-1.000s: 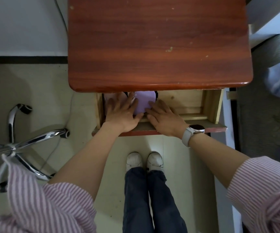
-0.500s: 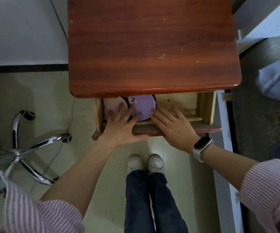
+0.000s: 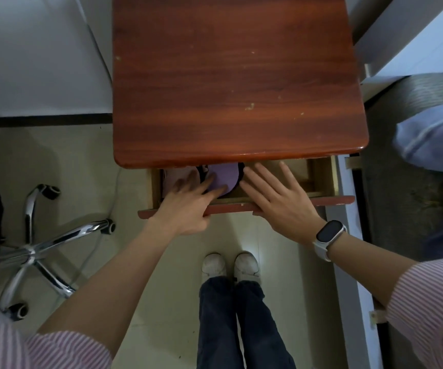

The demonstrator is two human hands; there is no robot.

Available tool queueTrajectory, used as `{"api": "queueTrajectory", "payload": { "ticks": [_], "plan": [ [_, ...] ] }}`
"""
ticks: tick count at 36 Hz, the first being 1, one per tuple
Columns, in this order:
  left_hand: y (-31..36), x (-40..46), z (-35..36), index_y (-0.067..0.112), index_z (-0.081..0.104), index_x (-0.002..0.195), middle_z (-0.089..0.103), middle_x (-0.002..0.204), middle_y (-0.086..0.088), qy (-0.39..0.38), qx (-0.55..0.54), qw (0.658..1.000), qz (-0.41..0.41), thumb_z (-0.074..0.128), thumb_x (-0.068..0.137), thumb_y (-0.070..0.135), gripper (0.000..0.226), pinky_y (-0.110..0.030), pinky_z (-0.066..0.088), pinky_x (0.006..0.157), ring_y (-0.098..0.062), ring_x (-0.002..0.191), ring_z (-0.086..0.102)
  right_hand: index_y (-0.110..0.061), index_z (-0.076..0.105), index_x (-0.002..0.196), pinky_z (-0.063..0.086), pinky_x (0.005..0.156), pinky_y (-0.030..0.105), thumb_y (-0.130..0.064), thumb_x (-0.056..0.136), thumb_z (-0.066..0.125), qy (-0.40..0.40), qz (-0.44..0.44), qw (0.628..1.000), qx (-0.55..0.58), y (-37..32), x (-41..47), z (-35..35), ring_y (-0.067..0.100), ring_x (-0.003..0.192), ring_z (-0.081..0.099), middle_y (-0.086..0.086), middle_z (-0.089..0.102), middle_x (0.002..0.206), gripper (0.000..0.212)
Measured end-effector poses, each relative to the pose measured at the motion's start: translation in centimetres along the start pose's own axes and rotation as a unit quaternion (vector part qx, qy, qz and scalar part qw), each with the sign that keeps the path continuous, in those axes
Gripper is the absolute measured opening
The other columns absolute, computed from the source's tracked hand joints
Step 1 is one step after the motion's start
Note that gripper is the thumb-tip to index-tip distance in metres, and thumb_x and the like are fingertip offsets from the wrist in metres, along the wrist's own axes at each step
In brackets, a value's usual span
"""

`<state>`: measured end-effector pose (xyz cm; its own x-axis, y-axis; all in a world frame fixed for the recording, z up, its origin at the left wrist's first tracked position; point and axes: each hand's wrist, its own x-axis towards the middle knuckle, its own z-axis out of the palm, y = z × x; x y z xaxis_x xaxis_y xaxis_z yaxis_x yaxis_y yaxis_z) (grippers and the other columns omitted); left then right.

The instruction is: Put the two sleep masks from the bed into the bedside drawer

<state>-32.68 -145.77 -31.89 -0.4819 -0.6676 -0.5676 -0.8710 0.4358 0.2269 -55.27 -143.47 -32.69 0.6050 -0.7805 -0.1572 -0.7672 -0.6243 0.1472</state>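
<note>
We stand over the reddish-brown wooden bedside table [image 3: 231, 83], whose top hides most of the pale wooden drawer [image 3: 244, 206] pulled partway out beneath it. At our right lies the bed, its dark grey cover [image 3: 412, 161] carrying a crumpled light blue cloth [image 3: 433, 139]; at our left the chrome star base of an office chair [image 3: 42, 246] sits well apart on the floor. Both sleep masks lie in the drawer's left half: the round lilac fabric sleep mask with black edging [image 3: 224, 177] and, beside it, the pale pink sleep mask [image 3: 174, 175], mostly hidden. Our left hand [image 3: 188, 206] is spread flat, fingers over the masks, holding nothing. Our right hand [image 3: 276, 201], with a white-strapped smartwatch [image 3: 328, 234], is likewise flat and empty across the drawer front. We judge the step to be tucking the masks down: press them low and flat, clear of the table's edge, then lift our fingers out before pushing, lest they pinch.
</note>
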Motion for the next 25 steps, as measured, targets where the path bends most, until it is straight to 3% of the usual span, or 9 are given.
{"api": "queueTrajectory", "payload": {
  "ticks": [3,7,11,14,17,20,23,25],
  "plan": [
    [0.0,-0.5,-0.4,0.033,0.024,0.142,0.022,0.156,-0.001,0.038,0.003,0.999,0.005,0.054,0.085,0.028,0.064,-0.048,0.031,0.108,-0.037,0.14,0.023,-0.014,0.022,0.143,0.006,0.113,0.053,-0.044,0.081,0.059,-0.001,0.003,1.0,0.008,0.6,0.1,-0.7,0.027,0.141,0.02,0.011,0.027,0.152,0.078],
    [-0.3,-1.1,-0.6,0.025,0.048,0.127,0.056,0.134,-0.004,0.086,0.022,0.996,0.019,0.073,0.067,0.025,0.065,-0.045,0.053,0.085,-0.037,0.118,0.055,-0.013,0.022,0.143,0.006,0.113,0.056,-0.044,0.078,0.061,0.018,0.001,1.0,-0.002,1.0,0.2,-1.8,0.026,0.14,0.018,0.01,0.023,0.153,0.082],
    [-0.8,-1.4,-0.8,0.022,0.054,0.123,0.067,0.12,-0.003,0.149,-0.004,0.989,0.008,0.073,0.068,0.022,0.059,-0.038,0.057,0.071,-0.028,0.106,0.064,-0.011,0.019,0.144,0.015,0.112,0.061,-0.051,0.072,0.065,0.013,0.04,0.999,0.005,1.3,1.4,-2.9,0.031,0.142,0.019,0.013,0.025,0.153,0.094],
    [-0.7,-1.3,-1.4,0.013,0.065,0.102,0.073,0.091,-0.005,0.231,0.039,0.972,0.005,0.077,0.065,0.023,0.04,-0.033,0.054,0.062,-0.024,0.08,0.068,-0.009,0.018,0.143,0.018,0.111,0.057,-0.047,0.069,0.071,0.006,0.081,0.996,0.02,1.7,2.5,-3.2,0.029,0.14,0.026,0.013,0.03,0.151,0.098],
    [-0.6,-1.2,-2.1,0.013,0.06,0.099,0.067,0.089,-0.005,0.313,0.116,0.943,-0.002,0.074,0.068,0.027,0.037,-0.034,0.046,0.065,-0.023,0.078,0.063,-0.011,0.023,0.142,0.025,0.11,0.054,-0.044,0.066,0.073,0.02,0.08,0.996,0.016,2.6,3.1,-3.3,0.028,0.136,0.036,0.007,0.041,0.146,0.097],
    [-0.8,-0.9,-2.6,0.012,0.052,0.103,0.063,0.098,-0.01,0.356,0.113,0.926,-0.055,0.078,0.063,0.031,0.051,-0.036,0.04,0.073,-0.025,0.089,0.053,-0.015,0.034,0.137,0.036,0.105,0.053,-0.043,0.063,0.075,0.037,0.077,0.996,0.008,3.3,3.9,-3.4,0.028,0.127,0.047,0.005,0.052,0.136,0.089],
    [-1.0,-0.2,-3.8,0.012,0.049,0.116,0.058,0.116,-0.016,0.344,0.102,0.926,-0.121,0.082,0.057,0.035,0.072,-0.048,0.043,0.091,-0.028,0.109,0.039,-0.019,0.043,0.126,0.043,0.097,0.049,-0.04,0.059,0.078,0.055,0.092,0.994,0.012,3.7,5.1,-3.5,0.029,0.119,0.046,0.006,0.058,0.125,0.079],
    [-1.2,0.5,-4.8,0.015,0.038,0.133,0.043,0.138,-0.019,0.297,0.083,0.941,-0.14,0.081,0.058,0.036,0.089,-0.06,0.03,0.104,-0.035,0.13,0.031,-0.021,0.043,0.123,0.044,0.094,0.047,-0.036,0.059,0.079,0.049,0.11,0.992,0.02,3.8,5.8,-3.6,0.028,0.116,0.041,0.006,0.057,0.123,0.075]
  ]
}}
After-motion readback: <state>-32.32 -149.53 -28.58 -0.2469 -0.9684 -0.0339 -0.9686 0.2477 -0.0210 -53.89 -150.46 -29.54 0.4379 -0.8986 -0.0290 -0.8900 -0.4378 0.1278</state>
